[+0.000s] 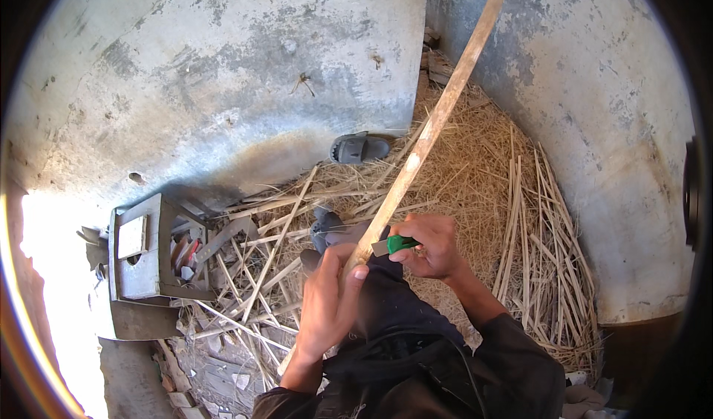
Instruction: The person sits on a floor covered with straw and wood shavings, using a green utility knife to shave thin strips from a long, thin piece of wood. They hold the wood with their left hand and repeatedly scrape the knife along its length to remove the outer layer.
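A long pale wooden stick (434, 133), perhaps split bamboo, slants from between my knees up to the far right. My left hand (327, 301) is wrapped round its lower part, thumb along the near side. In my right hand (437, 247) is a small knife with a green handle (401, 244), its fingers closed on the grip. The short, wide metal blade (381, 248) points left and lies at the stick's edge just above my left hand. Whether it touches the wood I cannot tell.
Loose wood strips (256, 285) cover the floor at left; more lie piled at right (549, 270). Shavings (475, 174) spread ahead. A grey sandal (359, 148) sits by the far wall. At left stands an open grey wooden box (141, 270) with odds and ends inside. Worn walls enclose the spot.
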Tool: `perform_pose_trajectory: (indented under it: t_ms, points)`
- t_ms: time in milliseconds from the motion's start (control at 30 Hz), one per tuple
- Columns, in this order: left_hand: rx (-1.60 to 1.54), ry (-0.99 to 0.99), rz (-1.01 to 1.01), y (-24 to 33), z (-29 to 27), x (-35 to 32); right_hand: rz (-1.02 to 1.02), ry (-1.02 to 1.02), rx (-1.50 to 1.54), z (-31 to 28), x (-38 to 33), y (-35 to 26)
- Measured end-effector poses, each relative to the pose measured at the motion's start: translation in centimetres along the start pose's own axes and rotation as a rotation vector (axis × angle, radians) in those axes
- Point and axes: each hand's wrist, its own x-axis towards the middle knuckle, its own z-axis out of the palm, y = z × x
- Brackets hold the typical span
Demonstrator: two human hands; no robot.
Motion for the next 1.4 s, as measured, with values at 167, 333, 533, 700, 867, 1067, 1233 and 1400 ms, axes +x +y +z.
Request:
perform_pose_trajectory:
  t_ms: [167, 333, 533, 700, 867, 1067, 1233, 1400]
  points:
    - [-0.027, -0.065, -0.002, 0.2, -0.1, 0.1, -0.029, 0.019, 0.001, -0.1, 0.2, -0.1]
    - [-0.042, -0.07, -0.039, 0.7, -0.1, 0.0, -0.029, 0.012, -0.001, -0.2, 0.9, -0.6]
    - [-0.057, -0.071, -0.012, 0.9, 0.2, 0.0, -0.068, 0.024, -0.036, -0.5, 0.8, -1.0]
    - [-0.005, -0.041, -0.056, 1.7, 0.2, 0.1, -0.033, 0.057, -0.052, -0.2, 1.1, -1.7]
    - [0.055, 0.008, -0.046, 1.2, 0.6, 0.1, -0.034, 0.035, -0.128, -0.6, 1.6, -1.8]
    - [0.088, 0.029, -0.026, 0.3, 1.1, 0.0, -0.093, 0.041, -0.239, -1.1, 1.9, -1.6]
    - [0.074, -0.002, -0.033, 0.2, 1.0, -0.1, -0.125, 0.06, -0.313, -1.2, 1.5, -1.5]
    - [0.105, -0.031, -0.1, 0.1, 1.0, -0.3, 0.027, 0.319, -0.372, -1.8, 0.6, 2.0]
